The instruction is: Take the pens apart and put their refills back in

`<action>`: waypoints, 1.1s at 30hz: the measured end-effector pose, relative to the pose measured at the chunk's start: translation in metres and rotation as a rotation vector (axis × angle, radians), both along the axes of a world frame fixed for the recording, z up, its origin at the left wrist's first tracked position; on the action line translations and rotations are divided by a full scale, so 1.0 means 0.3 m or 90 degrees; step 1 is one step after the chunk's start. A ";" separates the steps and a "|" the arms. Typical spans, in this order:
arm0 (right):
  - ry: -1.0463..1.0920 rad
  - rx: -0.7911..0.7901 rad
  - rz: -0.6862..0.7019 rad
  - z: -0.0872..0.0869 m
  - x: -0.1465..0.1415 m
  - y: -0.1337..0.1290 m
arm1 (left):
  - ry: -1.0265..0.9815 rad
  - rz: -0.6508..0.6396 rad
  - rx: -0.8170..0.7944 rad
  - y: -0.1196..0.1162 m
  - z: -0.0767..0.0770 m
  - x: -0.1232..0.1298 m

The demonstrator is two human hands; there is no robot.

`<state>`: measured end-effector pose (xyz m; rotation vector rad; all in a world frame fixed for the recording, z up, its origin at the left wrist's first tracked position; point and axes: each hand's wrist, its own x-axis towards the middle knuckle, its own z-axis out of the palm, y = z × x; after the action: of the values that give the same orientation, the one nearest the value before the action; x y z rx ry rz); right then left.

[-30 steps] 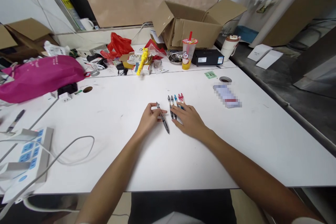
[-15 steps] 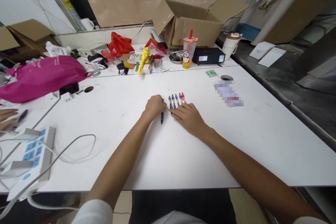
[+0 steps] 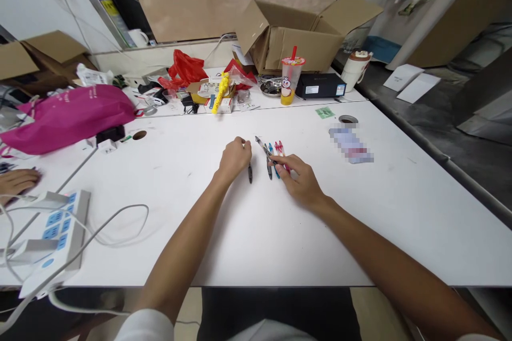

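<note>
My left hand [image 3: 235, 157] is closed around the upper part of a black pen [image 3: 250, 173] at the middle of the white table [image 3: 280, 245]. Between the thumb and fingers of my right hand [image 3: 298, 177] is a second black pen [image 3: 262, 145], tilted up to the left. Beneath and beside it lie another black pen [image 3: 269, 172], a blue pen [image 3: 271, 147] and two red pens [image 3: 280, 146], side by side. My right fingers partly cover the lower ends of the red pens.
A blurred-out item [image 3: 351, 145] and a green wrapper [image 3: 325, 112] lie to the right. Further back stand a drink cup [image 3: 291, 80], a black box [image 3: 320, 86] and a carton [image 3: 296, 45]. A power strip [image 3: 60, 240] and another person's hand [image 3: 18, 181] are at left.
My right hand has taken hold of the leftmost black pen of the row and tilted it across the others. The other person's hand at left has shifted. The camera view has moved slightly.
</note>
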<state>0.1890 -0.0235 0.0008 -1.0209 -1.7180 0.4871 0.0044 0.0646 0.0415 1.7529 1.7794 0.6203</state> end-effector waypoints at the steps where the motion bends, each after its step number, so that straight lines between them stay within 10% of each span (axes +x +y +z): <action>1: 0.019 -0.012 0.010 0.006 0.000 -0.005 | -0.135 -0.006 -0.043 -0.016 0.008 -0.001; 7: 0.183 -0.204 0.103 0.012 -0.008 -0.009 | -0.674 -0.089 -0.158 -0.132 0.021 -0.016; 17: 0.309 -0.681 0.418 0.020 -0.027 -0.015 | -0.744 -0.129 -0.149 -0.226 -0.035 -0.064; 20: 0.240 -0.607 0.386 0.028 -0.019 -0.022 | -0.737 -0.123 -0.120 -0.234 -0.033 -0.063; 25: 0.030 -0.334 0.092 0.015 -0.024 -0.036 | -0.712 -0.023 -0.062 -0.238 -0.054 -0.038; 33: 0.132 -0.292 0.048 -0.012 -0.030 -0.014 | -0.722 0.030 -0.091 -0.242 -0.080 -0.020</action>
<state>0.1799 -0.0278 -0.0029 -1.1797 -1.4928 1.0331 -0.0017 -0.0079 0.0174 0.8977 1.0021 1.1606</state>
